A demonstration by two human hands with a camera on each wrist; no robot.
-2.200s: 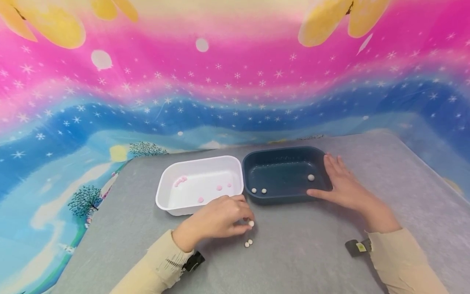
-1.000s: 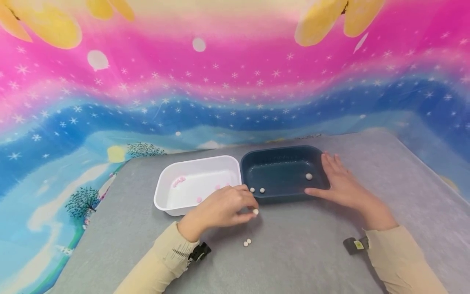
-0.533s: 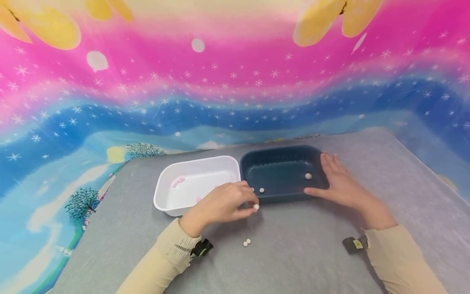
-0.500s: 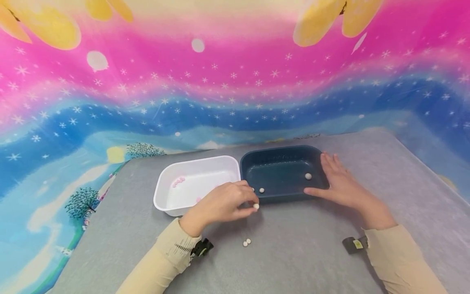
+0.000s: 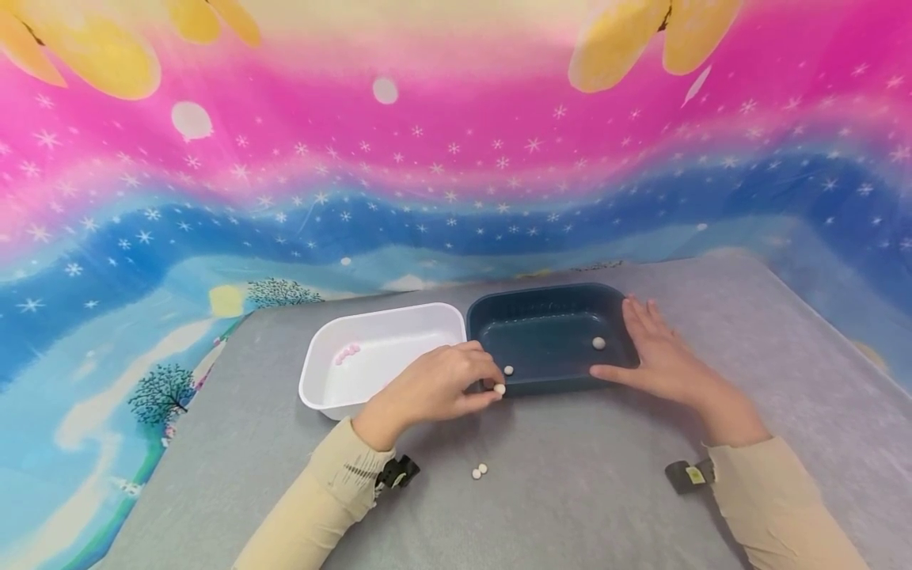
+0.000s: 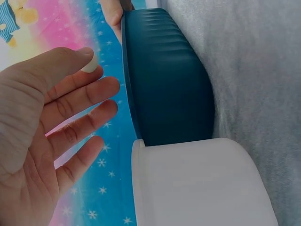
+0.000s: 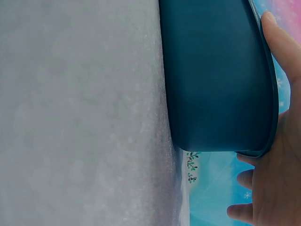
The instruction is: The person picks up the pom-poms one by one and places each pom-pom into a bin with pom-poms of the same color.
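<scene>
My left hand (image 5: pixel 445 384) pinches a small white ball (image 5: pixel 500 389) between thumb and forefinger, just above the near left corner of the dark teal tray (image 5: pixel 549 385). In the left wrist view the ball (image 6: pixel 90 65) shows under the thumb tip, and the other fingers are loosely spread. My right hand (image 5: pixel 670 364) rests on the tray's right end, fingers extended and thumb over the front rim. Inside the tray lie a small white ball (image 5: pixel 509 370) near the front left and a larger whitish ball (image 5: pixel 599 343) at the right.
Left of the teal tray, touching it, stands a white tray (image 5: pixel 317 384) with several pink pieces (image 5: pixel 347 353); my left hand covers part of it. Two small white balls (image 5: pixel 480 472) lie together on the grey tablecloth (image 5: pixel 570 483) in front. A patterned cloth (image 5: pixel 456 174) hangs behind.
My left hand has carried the white ball away from me, from the tablecloth up to the teal tray's front rim. It now hides another ball at that corner. The right hand stays put.
</scene>
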